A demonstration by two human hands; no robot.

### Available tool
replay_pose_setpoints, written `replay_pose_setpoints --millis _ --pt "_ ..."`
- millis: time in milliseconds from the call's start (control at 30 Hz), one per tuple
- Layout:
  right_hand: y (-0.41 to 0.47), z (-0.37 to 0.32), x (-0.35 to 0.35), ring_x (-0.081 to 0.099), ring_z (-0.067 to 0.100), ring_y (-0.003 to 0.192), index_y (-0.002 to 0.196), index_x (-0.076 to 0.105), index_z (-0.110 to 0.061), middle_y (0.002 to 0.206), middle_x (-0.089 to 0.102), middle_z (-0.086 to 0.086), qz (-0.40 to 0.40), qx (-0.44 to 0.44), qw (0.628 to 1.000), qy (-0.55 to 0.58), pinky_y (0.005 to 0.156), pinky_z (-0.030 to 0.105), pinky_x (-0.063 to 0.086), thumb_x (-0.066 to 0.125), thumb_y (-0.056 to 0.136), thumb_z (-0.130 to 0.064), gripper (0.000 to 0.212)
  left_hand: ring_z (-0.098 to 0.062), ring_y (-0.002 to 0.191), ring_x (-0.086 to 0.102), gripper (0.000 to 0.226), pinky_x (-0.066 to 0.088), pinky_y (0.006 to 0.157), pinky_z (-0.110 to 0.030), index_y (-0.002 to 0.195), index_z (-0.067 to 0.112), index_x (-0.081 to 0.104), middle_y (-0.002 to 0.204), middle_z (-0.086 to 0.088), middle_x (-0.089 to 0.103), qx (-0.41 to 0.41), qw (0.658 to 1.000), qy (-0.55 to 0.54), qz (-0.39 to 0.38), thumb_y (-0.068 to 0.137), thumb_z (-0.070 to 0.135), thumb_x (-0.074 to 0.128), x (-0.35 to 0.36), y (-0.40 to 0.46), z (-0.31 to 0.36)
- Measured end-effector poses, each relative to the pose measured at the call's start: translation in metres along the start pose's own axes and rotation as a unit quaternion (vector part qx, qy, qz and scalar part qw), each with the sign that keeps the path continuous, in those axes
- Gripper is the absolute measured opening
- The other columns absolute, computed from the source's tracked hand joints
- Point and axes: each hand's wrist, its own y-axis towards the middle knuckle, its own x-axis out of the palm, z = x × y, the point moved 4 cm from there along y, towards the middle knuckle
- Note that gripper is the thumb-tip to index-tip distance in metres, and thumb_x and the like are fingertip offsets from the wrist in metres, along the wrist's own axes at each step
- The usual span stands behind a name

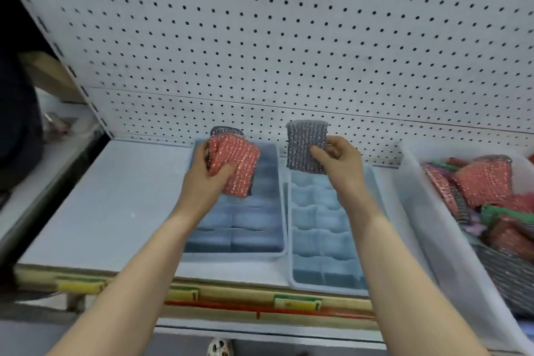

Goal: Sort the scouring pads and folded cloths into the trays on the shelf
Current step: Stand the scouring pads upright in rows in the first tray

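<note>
A red glittery scouring pad [234, 166] and an upright grey scouring pad [306, 146] are held above two blue trays [260, 240].

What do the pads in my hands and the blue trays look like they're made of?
Red pad and grey pad: seemingly knitted metallic-thread mesh, judging by glittery ribbed rows; a second grey pad shows behind the red one. Blue trays: probably moulded plastic, matte, with smooth compartment walls.

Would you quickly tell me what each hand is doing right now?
Left hand: holding a red pad over a grey one.
Right hand: holding a grey pad.
</note>
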Motion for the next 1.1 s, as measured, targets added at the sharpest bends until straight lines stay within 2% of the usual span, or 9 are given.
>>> replay_pose_setpoints --millis 167,333,400,500,633,767,967,1033,1100 --pt "0.007 0.002 0.068 0.064 0.020 0.076 0.105 0.062 -0.012 0.087 0.070 0.009 -0.040 -0.012 0.999 -0.027 0.074 0.035 0.056 0.070 0.088 -0.011 0.019 -0.015 0.109 0.061 0.057 0.050 0.099 -0.045 0.139 0.027 0.037 0.115 0.013 0.057 -0.001 0.997 -0.014 0.075 0.091 0.030 0.066 -0.058 0.012 -0.019" --pt "0.026 -0.003 0.134 0.057 -0.007 0.078 0.107 0.064 -0.012 0.088 0.063 -0.009 -0.090 -0.105 0.985 -0.102 0.075 0.010 0.047 0.068 0.088 -0.007 0.020 -0.012 0.109 0.060 0.053 0.049 0.100 -0.040 0.138 0.026 0.037 0.117 0.009 0.058 -0.020 0.990 -0.023 0.134 0.093 0.028 0.064 -0.093 0.017 -0.037" --pt "0.030 0.000 0.160 0.057 -0.008 0.075 0.105 0.067 -0.012 0.089 0.065 -0.009 -0.108 -0.138 0.974 -0.140 0.077 0.016 0.048 0.069 0.086 -0.005 0.021 -0.011 0.108 0.061 0.052 0.049 0.100 -0.040 0.138 0.025 0.037 0.118 0.008 0.059 -0.031 0.988 -0.024 0.149 0.093 0.028 0.063 -0.103 0.020 -0.045" --pt "0.035 0.010 0.195 0.064 0.011 0.084 0.105 0.069 -0.016 0.095 0.071 -0.004 -0.142 -0.181 0.946 -0.226 0.083 0.031 0.051 0.068 0.085 -0.007 0.023 -0.015 0.107 0.061 0.055 0.050 0.099 -0.042 0.141 0.023 0.037 0.119 0.003 0.060 -0.051 0.986 -0.020 0.159 0.093 0.029 0.063 -0.113 0.029 -0.056" --pt "0.050 0.022 0.223 0.060 0.034 0.095 0.102 0.070 -0.014 0.096 0.072 0.011 -0.137 -0.220 0.866 -0.427 0.076 0.039 0.048 0.064 0.087 -0.010 0.017 -0.015 0.107 0.062 0.055 0.051 0.097 -0.040 0.141 0.025 0.038 0.119 0.005 0.059 -0.067 0.989 -0.015 0.131 0.092 0.030 0.065 -0.122 0.049 -0.071" --pt "0.056 0.016 0.231 0.050 0.033 0.098 0.096 0.070 -0.009 0.089 0.065 0.014 -0.099 -0.227 0.812 -0.528 0.063 0.034 0.030 0.050 0.085 0.005 0.027 -0.009 0.107 0.060 0.056 0.050 0.096 -0.034 0.143 0.025 0.039 0.122 0.005 0.058 -0.065 0.993 -0.008 0.095 0.093 0.029 0.064 -0.129 0.071 -0.077" --pt "0.050 0.016 0.250 0.051 0.031 0.106 0.101 0.069 -0.007 0.095 0.063 0.011 -0.126 -0.244 0.723 -0.634 0.062 0.031 0.034 0.060 0.074 0.013 0.034 -0.011 0.111 0.060 0.057 0.050 0.097 -0.033 0.143 0.030 0.040 0.125 0.005 0.058 -0.061 0.997 -0.012 0.042 0.092 0.031 0.065 -0.126 0.089 -0.074" --pt "0.046 0.021 0.256 0.060 0.031 0.082 0.075 0.071 -0.006 0.074 0.062 0.010 -0.122 -0.262 0.723 -0.627 0.048 0.026 0.029 0.079 0.047 0.014 0.035 -0.011 0.112 0.060 0.058 0.049 0.099 -0.035 0.143 0.030 0.041 0.128 0.004 0.058 -0.051 0.998 -0.010 0.024 0.091 0.033 0.066 -0.124 0.093 -0.070" --pt "0.048 0.030 0.253 0.060 0.031 0.075 0.076 0.072 -0.008 0.072 0.064 0.009 -0.095 -0.282 0.765 -0.571 0.046 0.025 0.029 0.083 0.041 0.012 0.042 -0.010 0.113 0.060 0.063 0.050 0.099 -0.036 0.142 0.032 0.042 0.129 0.006 0.059 -0.045 0.999 -0.015 0.009 0.085 0.040 0.067 -0.123 0.094 -0.067"
